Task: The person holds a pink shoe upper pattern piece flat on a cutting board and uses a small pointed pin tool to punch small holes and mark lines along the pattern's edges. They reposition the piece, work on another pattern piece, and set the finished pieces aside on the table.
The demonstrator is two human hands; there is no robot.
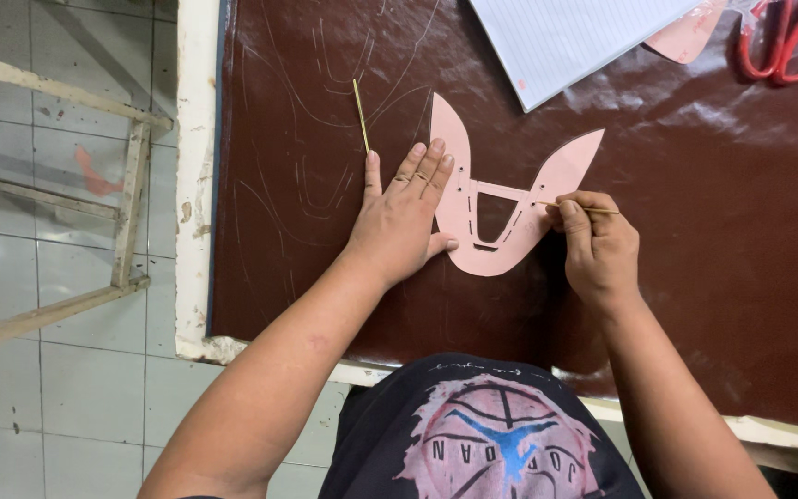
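A pink paper pattern (487, 199) with two pointed wings and cut-out slots lies flat on dark brown leather (695, 249). My left hand (404, 217) presses flat on the pattern's left wing, fingers spread. My right hand (598, 245) grips a thin stick-like marking tool (579, 208), its tip touching the pattern's right wing. Faint traced lines cover the leather to the left of my left hand.
A thin yellow stick (361, 115) lies on the leather above my left hand. A lined white sheet (574, 37), another pink pattern piece (690, 37) and red-handled scissors (787, 42) sit at the top right. The table edge (194, 185) runs along the left; a wooden frame (126, 203) stands on the tiled floor.
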